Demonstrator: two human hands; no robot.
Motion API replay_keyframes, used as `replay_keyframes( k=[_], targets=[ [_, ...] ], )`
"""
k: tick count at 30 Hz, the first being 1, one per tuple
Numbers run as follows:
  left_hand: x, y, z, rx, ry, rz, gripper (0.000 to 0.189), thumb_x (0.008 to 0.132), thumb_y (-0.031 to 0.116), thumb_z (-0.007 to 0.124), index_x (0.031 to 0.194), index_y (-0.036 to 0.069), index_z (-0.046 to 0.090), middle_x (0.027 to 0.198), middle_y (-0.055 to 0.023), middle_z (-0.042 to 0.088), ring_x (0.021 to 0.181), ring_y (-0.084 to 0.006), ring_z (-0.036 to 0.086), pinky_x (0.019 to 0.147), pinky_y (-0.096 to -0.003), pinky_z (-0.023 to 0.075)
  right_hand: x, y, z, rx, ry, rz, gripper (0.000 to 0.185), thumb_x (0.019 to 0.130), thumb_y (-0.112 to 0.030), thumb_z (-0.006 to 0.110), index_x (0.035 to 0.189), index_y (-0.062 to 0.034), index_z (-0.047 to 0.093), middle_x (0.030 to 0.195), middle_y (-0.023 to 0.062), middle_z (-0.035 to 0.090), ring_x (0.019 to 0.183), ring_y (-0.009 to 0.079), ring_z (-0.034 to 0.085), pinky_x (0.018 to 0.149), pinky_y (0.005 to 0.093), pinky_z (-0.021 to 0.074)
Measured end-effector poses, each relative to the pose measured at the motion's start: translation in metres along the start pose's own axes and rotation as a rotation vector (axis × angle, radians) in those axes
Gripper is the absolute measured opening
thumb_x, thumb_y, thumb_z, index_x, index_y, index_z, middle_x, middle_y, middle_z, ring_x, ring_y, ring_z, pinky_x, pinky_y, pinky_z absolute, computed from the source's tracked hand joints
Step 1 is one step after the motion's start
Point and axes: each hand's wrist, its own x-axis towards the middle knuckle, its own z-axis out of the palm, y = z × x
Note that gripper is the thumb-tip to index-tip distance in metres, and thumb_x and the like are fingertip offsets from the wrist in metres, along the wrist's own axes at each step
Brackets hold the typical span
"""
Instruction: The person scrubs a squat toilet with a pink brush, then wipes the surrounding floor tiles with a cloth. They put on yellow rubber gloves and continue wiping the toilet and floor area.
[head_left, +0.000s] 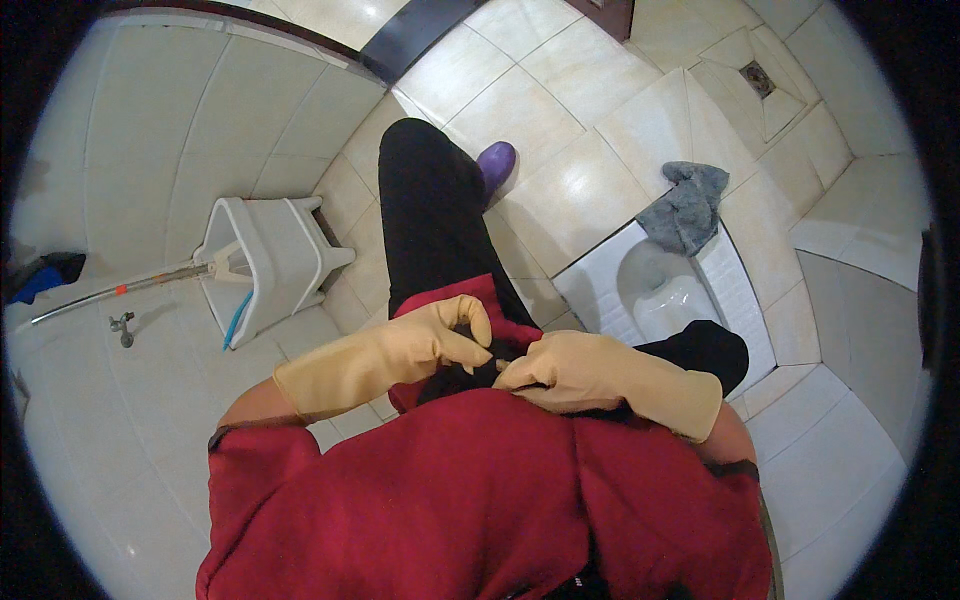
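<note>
Both hands wear cream rubber gloves and meet in front of the red top (420, 495). My left hand (405, 345) has its index finger and thumb curved towards each other. Whether anything thin lies between them cannot be told. Close beside it, my right hand (577, 367) is curled, with its fingertips partly hidden, and what it may hold is unclear. Below the hands show dark cloth and black trousers (427, 217). A grey cloth (686, 210) lies over the far edge of a white squat toilet (592, 289) in the floor.
At the left, a white plastic stool (277, 262) lies tipped near the tiled wall, with a metal pole (150, 283) and a blue strip at it. A wall tap (123, 328) is nearby. A floor drain (757, 79) is at the upper right. One purple shoe (496, 169) stands on the tiles.
</note>
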Motion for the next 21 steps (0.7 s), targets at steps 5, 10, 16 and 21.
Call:
replay_keyframes(
  k=[5, 10, 16, 21],
  targets=[
    [0.001, -0.004, 0.009, 0.342, 0.001, 0.204, 0.03, 0.071, -0.006, 0.067, 0.094, 0.008, 0.054, 0.087, -0.003, 0.06, 0.083, -0.0143, 0.059, 0.071, -0.0245, 0.0458, -0.021, 0.005, -0.022, 0.426, 0.09, 0.274, 0.037, 0.091, -0.044, 0.052, 0.101, -0.0129, 0.07, 0.097, 0.0103, 0.068, 0.09, 0.0211, 0.065, 0.081, 0.031, 0.0481],
    [0.003, -0.001, 0.02, 1.078, 0.213, 0.665, 0.035, 0.071, -0.002, 0.067, 0.104, 0.006, 0.058, 0.098, -0.0073, 0.064, 0.09, -0.0236, 0.062, 0.075, -0.0326, 0.0485, 0.002, 0.032, -0.012, 0.485, 0.336, 0.167, 0.035, 0.094, -0.035, 0.048, 0.103, -0.0089, 0.068, 0.098, 0.0032, 0.069, 0.093, 0.0098, 0.061, 0.082, 0.025, 0.0451],
    [-0.004, 0.002, 0.021, 1.144, 0.258, 0.521, 0.042, 0.063, -0.001, 0.071, 0.103, 0.005, 0.061, 0.107, -0.0133, 0.062, 0.098, -0.0292, 0.06, 0.082, -0.0353, 0.048, 0.05, 0.062, 0.023, 1.194, 0.306, -0.178, 0.042, 0.09, -0.011, 0.055, 0.13, 0.0009, 0.048, 0.121, 0.0065, 0.058, 0.112, 0.0133, 0.051, 0.096, 0.0267, 0.0381],
    [-0.001, 0.0, 0.02, 1.157, 0.458, 0.871, 0.042, 0.056, -0.002, 0.074, 0.095, 0.002, 0.06, 0.099, -0.0178, 0.062, 0.093, -0.0339, 0.061, 0.078, -0.0378, 0.0492, 0.052, 0.064, 0.026, 1.088, 0.089, -0.163, 0.038, 0.085, -0.004, 0.053, 0.123, 0.0026, 0.052, 0.112, 0.0042, 0.061, 0.1, 0.012, 0.054, 0.088, 0.0263, 0.0417]
  ],
)
